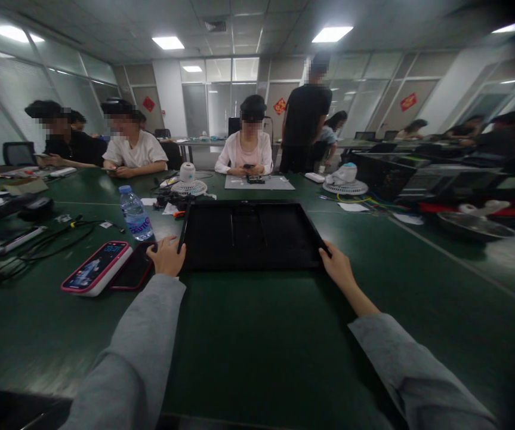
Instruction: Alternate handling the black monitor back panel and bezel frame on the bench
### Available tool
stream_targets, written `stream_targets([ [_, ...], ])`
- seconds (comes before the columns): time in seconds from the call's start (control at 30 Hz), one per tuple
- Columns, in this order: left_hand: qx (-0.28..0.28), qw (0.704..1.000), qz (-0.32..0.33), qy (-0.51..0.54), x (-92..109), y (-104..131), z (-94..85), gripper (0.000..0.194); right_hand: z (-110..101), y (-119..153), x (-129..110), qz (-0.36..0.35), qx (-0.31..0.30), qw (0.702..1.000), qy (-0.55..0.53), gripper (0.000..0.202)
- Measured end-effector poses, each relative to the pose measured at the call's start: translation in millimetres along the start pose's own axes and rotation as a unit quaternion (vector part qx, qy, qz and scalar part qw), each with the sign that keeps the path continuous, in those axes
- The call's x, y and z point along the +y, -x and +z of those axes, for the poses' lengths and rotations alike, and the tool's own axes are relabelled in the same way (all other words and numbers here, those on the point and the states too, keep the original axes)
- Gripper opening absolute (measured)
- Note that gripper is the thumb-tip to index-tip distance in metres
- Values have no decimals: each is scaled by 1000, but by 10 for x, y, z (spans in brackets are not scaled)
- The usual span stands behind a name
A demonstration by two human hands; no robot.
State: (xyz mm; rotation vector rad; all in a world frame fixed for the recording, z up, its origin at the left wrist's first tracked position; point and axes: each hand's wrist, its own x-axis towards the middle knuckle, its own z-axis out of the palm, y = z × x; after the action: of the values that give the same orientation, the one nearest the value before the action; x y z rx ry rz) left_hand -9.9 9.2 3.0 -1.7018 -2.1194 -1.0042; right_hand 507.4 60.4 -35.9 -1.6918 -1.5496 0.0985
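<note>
A shallow black rectangular shell with a raised rim, which looks like a monitor's plastic back cover, lies on the green table in front of me. My left hand is closed on its near left corner. At the opposite side my right hand grips the right rim, thumb on top, fingers partly hidden under the edge. Touching or just beside my left hand is a dark phone with a red edge. A second phone in a pink and white case, its screen lit, lies left of that.
A water bottle stands behind the phones. Cables lie to the left. White fans sit beyond the cover, and a metal bowl is at the right. Across the table, a person sits behind a grey mat.
</note>
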Motion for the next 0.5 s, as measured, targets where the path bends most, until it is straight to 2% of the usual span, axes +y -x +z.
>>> stream_targets([
  [0.5, -23, 1000, -17, 8, -45, -18, 42, 23, -6, -3, 2, 3, -15, 1000, -5, 50],
])
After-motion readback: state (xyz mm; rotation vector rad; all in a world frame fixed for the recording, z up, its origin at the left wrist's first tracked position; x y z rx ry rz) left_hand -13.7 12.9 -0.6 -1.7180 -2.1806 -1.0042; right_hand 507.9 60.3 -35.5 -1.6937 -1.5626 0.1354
